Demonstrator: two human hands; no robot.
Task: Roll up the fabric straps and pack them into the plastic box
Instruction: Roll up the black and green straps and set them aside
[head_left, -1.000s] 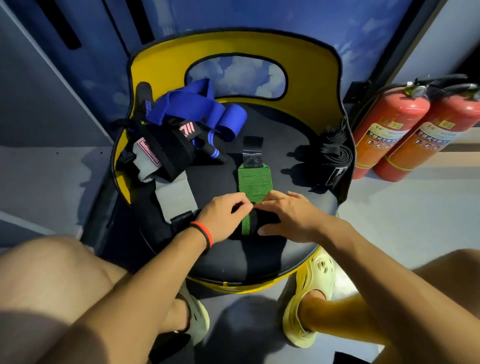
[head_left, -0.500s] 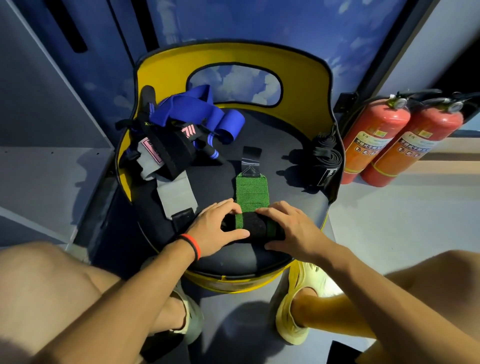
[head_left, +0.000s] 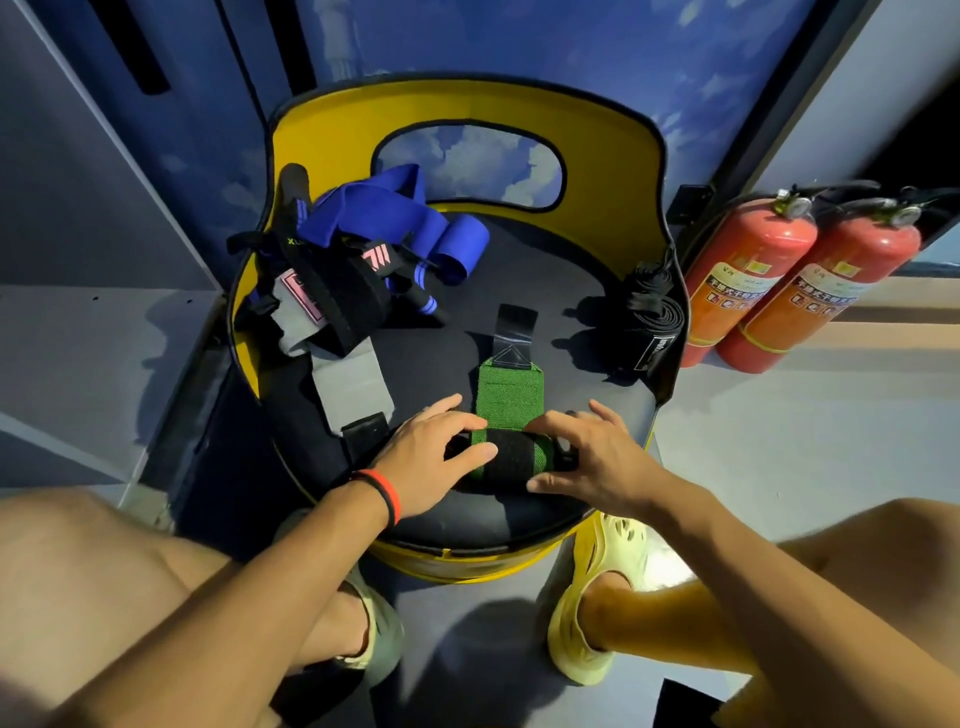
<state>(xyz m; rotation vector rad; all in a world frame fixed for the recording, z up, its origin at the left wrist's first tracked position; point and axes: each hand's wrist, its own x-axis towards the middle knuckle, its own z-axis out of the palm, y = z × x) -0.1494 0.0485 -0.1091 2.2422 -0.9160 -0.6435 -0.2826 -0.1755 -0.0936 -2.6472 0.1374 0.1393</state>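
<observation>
We take the chair (head_left: 467, 111) as our mark, a yellow shell with a dark round seat; on the front of that seat lies the green strap (head_left: 511, 402), partly wound into a thick roll with a black outer face, the roll lying crosswise near the seat's front edge; the unrolled length runs flat from the roll toward the chair's back and ends in a black tab about mid-seat. We see the left hand (head_left: 428, 460) clasped on the roll's left end, fingers arched over the top and thumb on the near side; the right hand (head_left: 597, 460) clasps the right end the same way; the two hands are apart, with the roll's middle bare between them. A red and black wristband (head_left: 387, 496) rings the left wrist. At the seat's left rear we see a blue strap (head_left: 374, 213), loosely looped and tangled with a heap of black straps (head_left: 343, 291); a grey strap (head_left: 356, 382) trails from that heap toward the seat's front left, just beside the left hand. At the seat's right edge, against the yellow shell, a black roll (head_left: 652, 322) of strap sits apart from the rest. On the floor to the right of the chair stand two red fire extinguishers (head_left: 753, 280), side by side; below the seat's front edge we see a pale yellow shoe (head_left: 602, 603).
</observation>
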